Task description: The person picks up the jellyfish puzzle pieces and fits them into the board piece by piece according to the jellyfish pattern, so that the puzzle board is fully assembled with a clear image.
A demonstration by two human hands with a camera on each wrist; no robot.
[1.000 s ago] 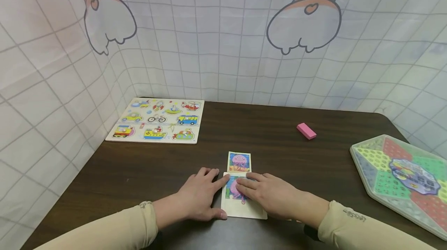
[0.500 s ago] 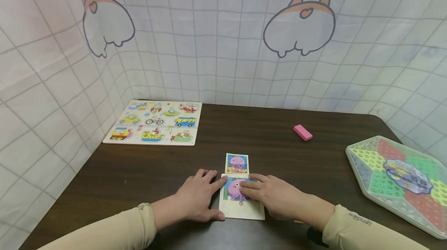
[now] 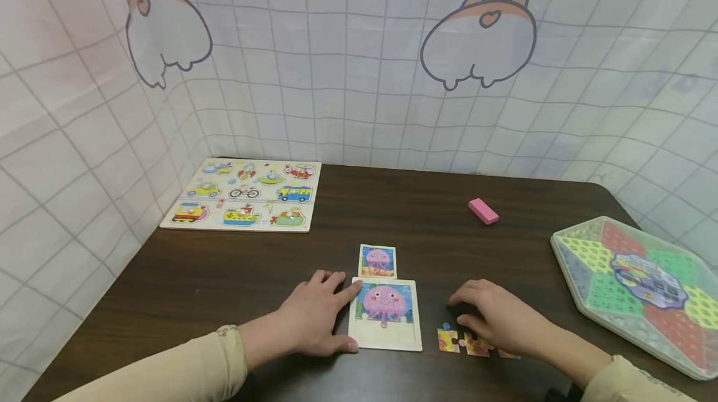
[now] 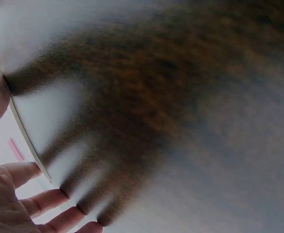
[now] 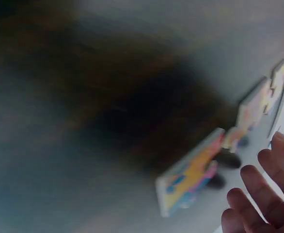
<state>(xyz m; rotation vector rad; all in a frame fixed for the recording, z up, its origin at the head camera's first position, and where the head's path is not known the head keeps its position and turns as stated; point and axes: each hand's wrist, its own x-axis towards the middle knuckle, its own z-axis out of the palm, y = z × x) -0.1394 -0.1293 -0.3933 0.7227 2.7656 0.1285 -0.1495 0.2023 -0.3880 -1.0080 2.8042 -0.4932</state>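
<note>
The wooden puzzle tray [image 3: 387, 338] lies flat at the middle front, with pink jellyfish jigsaw pieces [image 3: 384, 303] filling its upper part and bare wood below. My left hand [image 3: 318, 315] rests at the tray's left side, forefinger at the top left corner and thumb by the bottom left one. In the left wrist view its thumb and forefinger meet the tray's edge [image 4: 28, 133]. To the right, my right hand [image 3: 499, 318] is over loose jigsaw pieces [image 3: 447, 341], fingers loosely bent and nothing held. The right wrist view shows a yellow-orange piece [image 5: 193, 170] beside its fingertips.
A small jellyfish picture card [image 3: 378, 260] lies just beyond the tray. Farther back are a vehicle peg puzzle board [image 3: 263, 202] on the left and a pink block [image 3: 483, 211] on the right. A hexagonal Chinese checkers board [image 3: 634, 290] lies at the right edge.
My right hand has left the jellyfish pieces in the tray and moved right, over the loose pieces, uncovering the jellyfish's face. My left hand has stayed at the tray's left side.
</note>
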